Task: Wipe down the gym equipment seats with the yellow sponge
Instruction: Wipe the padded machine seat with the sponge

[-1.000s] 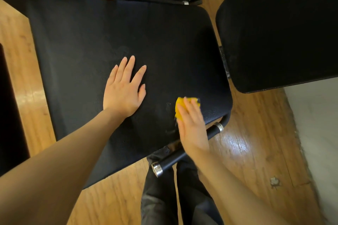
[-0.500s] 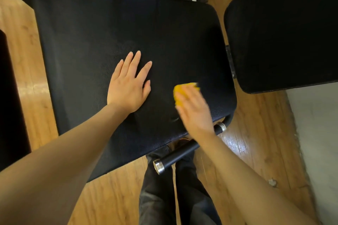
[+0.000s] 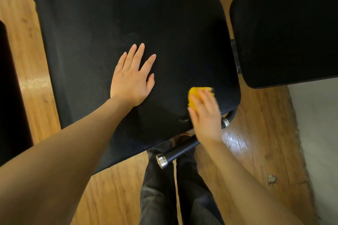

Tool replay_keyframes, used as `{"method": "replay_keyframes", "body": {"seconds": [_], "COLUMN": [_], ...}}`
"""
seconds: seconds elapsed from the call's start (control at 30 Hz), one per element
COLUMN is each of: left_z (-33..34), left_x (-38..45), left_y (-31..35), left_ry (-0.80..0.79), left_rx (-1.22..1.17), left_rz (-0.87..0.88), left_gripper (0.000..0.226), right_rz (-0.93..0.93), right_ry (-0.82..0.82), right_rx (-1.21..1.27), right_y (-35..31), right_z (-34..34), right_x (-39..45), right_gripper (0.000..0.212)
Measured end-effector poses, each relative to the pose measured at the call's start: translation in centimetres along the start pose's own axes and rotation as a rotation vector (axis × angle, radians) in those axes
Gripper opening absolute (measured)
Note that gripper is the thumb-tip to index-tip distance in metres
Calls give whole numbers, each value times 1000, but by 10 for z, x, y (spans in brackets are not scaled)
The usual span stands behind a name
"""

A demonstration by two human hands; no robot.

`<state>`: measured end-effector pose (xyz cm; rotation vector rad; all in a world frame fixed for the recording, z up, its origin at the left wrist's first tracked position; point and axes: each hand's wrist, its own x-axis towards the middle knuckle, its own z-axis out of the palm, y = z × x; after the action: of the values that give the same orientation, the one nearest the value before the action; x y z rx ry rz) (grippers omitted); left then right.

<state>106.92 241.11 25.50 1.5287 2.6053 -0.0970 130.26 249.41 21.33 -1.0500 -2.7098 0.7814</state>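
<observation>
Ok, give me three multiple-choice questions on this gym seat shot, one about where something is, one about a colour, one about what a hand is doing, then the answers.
1. Where is the sponge on the black seat?
A. Far left corner
B. Near the seat's right, near-side corner
C. On the floor

2. What colour is the sponge?
A. Blue
B. White
C. Yellow

3. How is the left hand placed?
A. Flat on the seat, fingers straight
B. Curled into a fist
C. Gripping the bar

Answers:
1. B, the sponge lies under the right hand by the right near corner of the seat.
2. C, its visible part is bright yellow.
3. A, the left hand lies palm down with fingers spread and straight; the bar is untouched.
</observation>
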Motion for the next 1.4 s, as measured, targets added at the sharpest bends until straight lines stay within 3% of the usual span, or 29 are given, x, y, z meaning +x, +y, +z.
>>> {"method": "replay_keyframes", "body": {"seconds": [0.07,0.13,0.27,0.4,0.63,0.87,1.03,1.2,1.4], "left_z": [0,-1,-2,-2,1,-19,-42,-71,-111], "left_x": [0,-1,0,-1,-2,-36,-94,-142,-192], "left_y": [0,0,1,1,-1,12,20,15,15], "left_ry": [2,6,-12,-5,9,-61,-106,-135,-107], "left_rx": [-1,-1,-2,-9,-44,-228,-315,-299,-407], "left_rz": [0,2,-7,-9,-6,-177,-415,-561,-726], "left_gripper": [52,52,52,52,51,50,50,47,43], "right_rz": [257,367,150,25,472,826,751,621,529], "right_ry": [68,84,-22,-92,71,154,-97,-386,-439], "right_rx": [85,133,119,-5,132,294,348,420,512], "right_y": [-1,-26,-79,-62,-9,-85,-162,-174,-169], "right_z": [-4,5,24,21,-4,12,11,-24,-100], "right_x": [3,-5,-47,-54,-1,-36,-70,-95,-82], "right_gripper": [41,42,44,47,48,53,57,53,33]}}
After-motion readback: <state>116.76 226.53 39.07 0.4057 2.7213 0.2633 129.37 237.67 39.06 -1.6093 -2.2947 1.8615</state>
